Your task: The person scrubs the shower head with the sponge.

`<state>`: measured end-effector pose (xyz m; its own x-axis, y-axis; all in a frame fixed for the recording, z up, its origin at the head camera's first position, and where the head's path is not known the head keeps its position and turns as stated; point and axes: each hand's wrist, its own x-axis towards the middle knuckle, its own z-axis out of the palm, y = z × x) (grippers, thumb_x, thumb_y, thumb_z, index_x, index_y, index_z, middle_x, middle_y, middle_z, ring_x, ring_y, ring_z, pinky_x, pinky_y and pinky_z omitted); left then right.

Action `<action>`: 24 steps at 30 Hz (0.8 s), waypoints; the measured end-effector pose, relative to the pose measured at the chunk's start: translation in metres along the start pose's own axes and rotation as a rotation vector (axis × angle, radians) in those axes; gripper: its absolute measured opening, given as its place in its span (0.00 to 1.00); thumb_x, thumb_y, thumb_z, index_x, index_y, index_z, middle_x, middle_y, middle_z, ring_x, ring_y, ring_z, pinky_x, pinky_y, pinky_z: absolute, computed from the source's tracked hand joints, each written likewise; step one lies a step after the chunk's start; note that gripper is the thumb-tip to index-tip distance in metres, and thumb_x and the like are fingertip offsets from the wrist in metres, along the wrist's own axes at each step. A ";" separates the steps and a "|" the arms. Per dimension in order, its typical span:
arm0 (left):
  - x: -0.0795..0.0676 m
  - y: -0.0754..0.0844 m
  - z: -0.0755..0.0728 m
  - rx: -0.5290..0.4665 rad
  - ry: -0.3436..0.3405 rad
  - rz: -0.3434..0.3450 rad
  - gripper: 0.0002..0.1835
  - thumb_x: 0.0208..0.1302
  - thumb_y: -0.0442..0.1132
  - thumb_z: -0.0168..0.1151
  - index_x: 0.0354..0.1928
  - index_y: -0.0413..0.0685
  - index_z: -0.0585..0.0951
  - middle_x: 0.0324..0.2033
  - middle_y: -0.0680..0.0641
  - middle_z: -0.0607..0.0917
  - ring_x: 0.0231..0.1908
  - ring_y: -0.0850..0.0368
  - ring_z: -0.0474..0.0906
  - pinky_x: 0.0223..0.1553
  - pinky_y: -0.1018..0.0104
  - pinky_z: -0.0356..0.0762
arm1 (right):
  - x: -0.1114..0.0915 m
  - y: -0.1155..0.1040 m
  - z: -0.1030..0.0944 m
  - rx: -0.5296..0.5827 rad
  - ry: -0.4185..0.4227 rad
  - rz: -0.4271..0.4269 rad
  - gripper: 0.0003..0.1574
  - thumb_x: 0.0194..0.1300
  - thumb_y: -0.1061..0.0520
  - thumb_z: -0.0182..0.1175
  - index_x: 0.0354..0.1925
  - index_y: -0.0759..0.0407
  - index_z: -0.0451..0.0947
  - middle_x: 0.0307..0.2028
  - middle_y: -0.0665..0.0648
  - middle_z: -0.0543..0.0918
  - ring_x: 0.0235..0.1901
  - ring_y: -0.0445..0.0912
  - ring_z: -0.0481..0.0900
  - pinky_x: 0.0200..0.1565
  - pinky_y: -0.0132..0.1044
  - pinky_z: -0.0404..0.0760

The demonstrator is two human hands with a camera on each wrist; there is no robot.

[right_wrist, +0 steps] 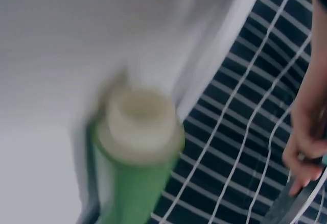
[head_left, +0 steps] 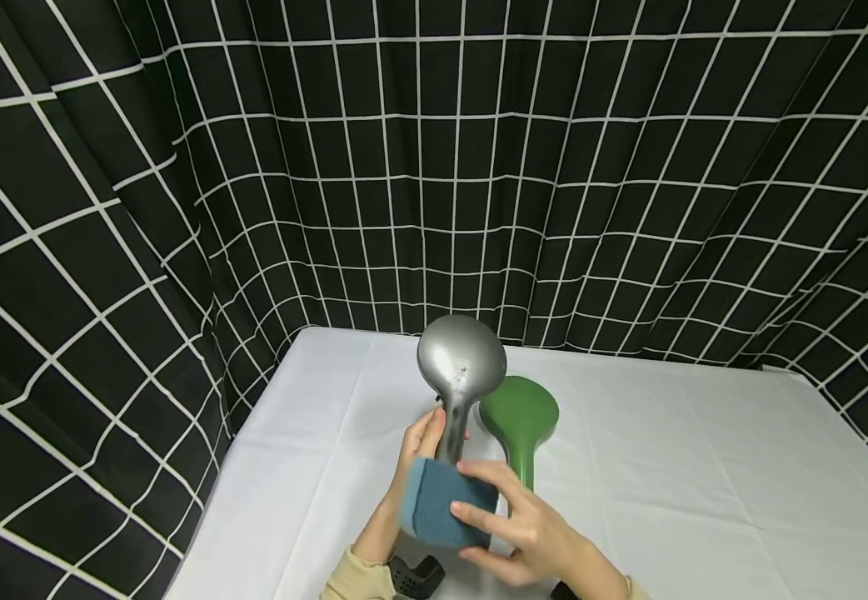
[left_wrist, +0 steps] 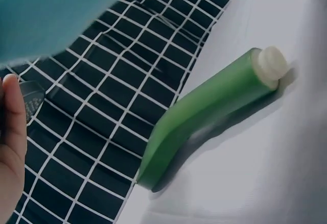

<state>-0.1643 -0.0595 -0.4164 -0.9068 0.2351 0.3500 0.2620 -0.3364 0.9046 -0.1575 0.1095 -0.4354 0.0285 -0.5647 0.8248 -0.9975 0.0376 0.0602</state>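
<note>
Upright in front of me, my left hand [head_left: 417,446] grips the handle of a grey shower head [head_left: 462,354], its round head on top. A blue sponge [head_left: 441,504] is pinched between the spread fingers and thumb of my right hand [head_left: 527,525]. That sponge overlaps the lower handle in the head view, hiding its end. Behind and to the right lies a green shower head [head_left: 520,408] on the white cloth. In the left wrist view the green shower head [left_wrist: 199,106] shows its white connector, and the sponge [left_wrist: 46,15] looms at the upper left.
White cloth covers the table [head_left: 666,467]. Black curtains with a white grid [head_left: 479,167] hang around its back and left side. A black wrist device [head_left: 415,577] is visible by the left sleeve.
</note>
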 end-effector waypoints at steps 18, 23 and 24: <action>-0.001 0.001 0.005 0.060 0.040 0.111 0.17 0.73 0.31 0.35 0.43 0.17 0.67 0.32 0.55 0.76 0.32 0.66 0.71 0.36 0.73 0.71 | 0.008 -0.004 0.006 0.038 0.163 0.133 0.26 0.59 0.53 0.64 0.49 0.71 0.75 0.51 0.81 0.63 0.55 0.63 0.65 0.55 0.39 0.70; 0.001 0.011 0.010 0.031 0.103 0.021 0.21 0.74 0.36 0.36 0.39 0.20 0.71 0.28 0.54 0.75 0.27 0.66 0.69 0.29 0.76 0.68 | 0.005 -0.013 0.012 0.092 0.144 0.038 0.26 0.59 0.56 0.64 0.51 0.71 0.73 0.52 0.79 0.63 0.56 0.62 0.63 0.53 0.40 0.70; 0.001 0.009 0.010 0.020 0.091 0.051 0.20 0.74 0.37 0.38 0.38 0.22 0.72 0.28 0.54 0.76 0.27 0.66 0.70 0.30 0.76 0.69 | 0.006 -0.010 0.013 0.081 0.177 0.053 0.24 0.59 0.56 0.63 0.50 0.70 0.74 0.52 0.79 0.63 0.56 0.62 0.63 0.55 0.40 0.69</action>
<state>-0.1595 -0.0536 -0.4057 -0.9182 0.1340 0.3728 0.3142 -0.3268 0.8913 -0.1487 0.0954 -0.4386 -0.0203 -0.4097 0.9120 -0.9996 -0.0072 -0.0255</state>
